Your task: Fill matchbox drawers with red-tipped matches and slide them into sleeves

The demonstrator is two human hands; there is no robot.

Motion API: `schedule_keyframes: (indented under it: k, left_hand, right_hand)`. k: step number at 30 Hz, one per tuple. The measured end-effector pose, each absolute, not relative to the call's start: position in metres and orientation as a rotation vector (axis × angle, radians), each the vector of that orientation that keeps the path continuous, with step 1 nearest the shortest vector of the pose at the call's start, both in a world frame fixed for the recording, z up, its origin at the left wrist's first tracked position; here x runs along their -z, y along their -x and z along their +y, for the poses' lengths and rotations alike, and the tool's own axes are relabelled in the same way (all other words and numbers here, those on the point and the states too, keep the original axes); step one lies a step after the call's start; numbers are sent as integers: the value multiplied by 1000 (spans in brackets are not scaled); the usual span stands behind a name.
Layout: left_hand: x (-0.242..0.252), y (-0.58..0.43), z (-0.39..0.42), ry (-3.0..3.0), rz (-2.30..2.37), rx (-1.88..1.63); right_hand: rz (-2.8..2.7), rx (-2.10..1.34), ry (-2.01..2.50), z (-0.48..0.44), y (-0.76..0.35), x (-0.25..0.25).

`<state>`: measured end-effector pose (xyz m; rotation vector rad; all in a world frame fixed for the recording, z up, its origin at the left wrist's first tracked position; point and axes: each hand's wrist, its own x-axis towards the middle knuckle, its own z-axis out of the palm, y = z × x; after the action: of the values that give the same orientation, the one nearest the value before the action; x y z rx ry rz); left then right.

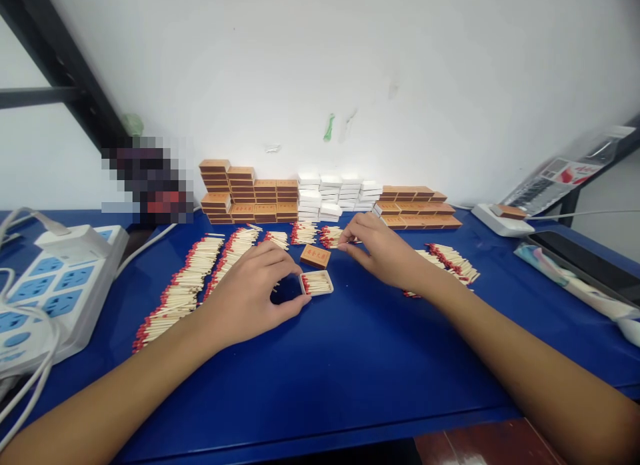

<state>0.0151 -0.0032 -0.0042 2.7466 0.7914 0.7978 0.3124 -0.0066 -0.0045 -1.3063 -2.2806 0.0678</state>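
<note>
My left hand (255,285) grips the left end of a small white matchbox tray (331,286) between thumb and fingers. Inside the tray lie several red-headed matches (316,283). Just behind it, an orange-brown matchbox sleeve (315,255) lies flat on the table. My right hand (377,248) is pinched at the right side of a small match pile (329,235); a thin match shows between thumb and forefinger, partly hidden by the fingers. Long rows of loose matches (183,278) spread beside and behind my left hand, partly covered by it.
Brown matchboxes (265,211) and white trays (350,190) are stacked along the wall. More matches (453,261) lie beyond my right forearm. A power strip (75,278) with cables stands left. At right are a phone (590,261), a white adapter (500,221) and a plastic package (565,171).
</note>
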Motion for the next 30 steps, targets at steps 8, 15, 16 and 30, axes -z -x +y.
schedule_keyframes:
  k: [8, 15, 16, 30]
  left_hand:
    - [5, -15, -2, -2742, 821, -807]
    - [6, -15, -2, -2728, 796, -790]
    - [6, -15, -2, -2728, 788, -798]
    - [3, -12, 1, -2731, 760, -840]
  right_hand:
    - [-2387, -302, 1195, -45, -271, -15]
    - [-2357, -305, 1220, -43, -274, -15]
    - [-2330, -254, 1237, -39, -279, -15]
    - [-2307, 6, 1373, 8, -327, 20]
